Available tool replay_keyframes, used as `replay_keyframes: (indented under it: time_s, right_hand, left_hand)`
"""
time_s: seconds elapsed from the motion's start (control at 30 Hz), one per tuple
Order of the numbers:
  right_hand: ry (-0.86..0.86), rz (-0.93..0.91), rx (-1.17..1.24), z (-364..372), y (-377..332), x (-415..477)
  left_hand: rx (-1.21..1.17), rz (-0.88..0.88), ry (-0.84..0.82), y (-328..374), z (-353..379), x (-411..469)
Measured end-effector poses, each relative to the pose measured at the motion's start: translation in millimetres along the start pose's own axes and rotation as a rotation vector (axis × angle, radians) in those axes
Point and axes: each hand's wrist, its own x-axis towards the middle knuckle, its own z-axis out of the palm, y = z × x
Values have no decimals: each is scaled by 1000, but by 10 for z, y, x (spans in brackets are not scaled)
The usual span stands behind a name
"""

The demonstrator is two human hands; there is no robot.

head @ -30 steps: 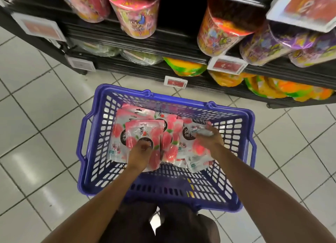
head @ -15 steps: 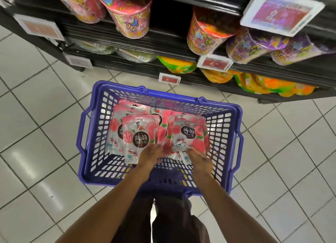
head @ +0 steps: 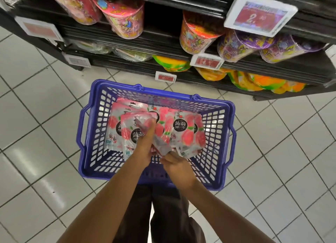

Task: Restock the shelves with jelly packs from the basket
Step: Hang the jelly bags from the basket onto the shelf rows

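Observation:
A blue plastic basket (head: 94, 133) stands on the tiled floor below me, holding several pink and white peach jelly packs (head: 183, 130). My left hand (head: 143, 148) grips the lower edge of a bunch of packs (head: 131, 132) fanned above the basket, thumb lying over the front one. My right hand (head: 179, 167) is just to its right, fingers at the bottom corner of the same bunch; what it pinches is blurred. The black shelves (head: 163, 41) rise beyond the basket.
Pink, orange and purple jelly tubs (head: 125, 19) lie on the upper shelf, with yellow and orange bags (head: 261, 81) on the lowest one. White price tags (head: 260, 15) jut from the shelf edges. My legs (head: 163, 215) stand right behind the basket.
Both hands have drawn together near the basket's near side and lifted the packs into one fanned bunch. My view has pulled upward and back from the basket.

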Motion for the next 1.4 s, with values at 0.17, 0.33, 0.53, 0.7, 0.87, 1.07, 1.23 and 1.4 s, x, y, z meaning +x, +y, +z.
replay_keyframes:
  time_s: [0.17,0.33,0.53,0.7,0.87,1.07,1.23,1.4]
  right_hand:
    - [-33,-237,305,38,245,-60]
    - [-22,740,402,169,706,6]
    - [-467,1257,215,687,1115,278]
    - [-454,1297,13,857,1155,397]
    - [-194,1206,195,780,927,371]
    - [220,1355,798,394,622,278]
    - [313,1197,1228,11,166,201]
    - [264,1171,1429,-580,-62,163]
  left_hand:
    - [-27,-69,86,100,-288,93]
    - [-15,-204,74,218,-443,204]
    - [9,-193,29,169,-468,497]
    - [34,-198,23,120,-509,608]
    - [93,-144,60,159,-529,498]
    - [247,61,68,146,-441,198]
    - [395,146,-25,172,-236,-286]
    - [448,156,-116,495,-269,-799]
